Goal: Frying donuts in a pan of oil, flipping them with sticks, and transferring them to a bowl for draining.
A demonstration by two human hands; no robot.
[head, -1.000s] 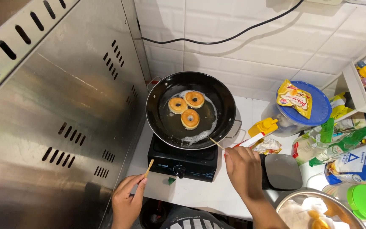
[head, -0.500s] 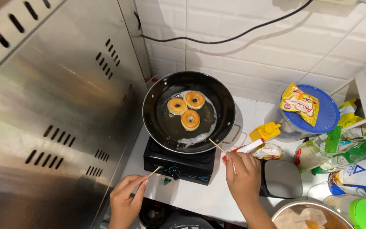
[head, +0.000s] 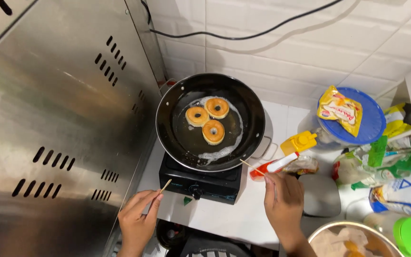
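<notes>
A black frying pan sits on a small black single-burner stove. Three golden ring doughnuts fry in shallow bubbling oil in it. My left hand pinches a thin wooden stick low at the stove's front left corner. My right hand holds a second wooden stick, whose tip points at the pan's near right rim. Both hands stay below the pan and touch neither it nor the doughnuts.
A tall stainless steel panel with vent slots stands at the left. At the right crowd a blue-lidded tub with a yellow packet, a yellow-capped bottle, bags, and a metal bowl. A black cable runs along the tiled wall.
My view has shifted a little, so the pan sits slightly lower and left. My left hand has drawn its stick closer to the stove's corner. The doughnuts lie as before.
</notes>
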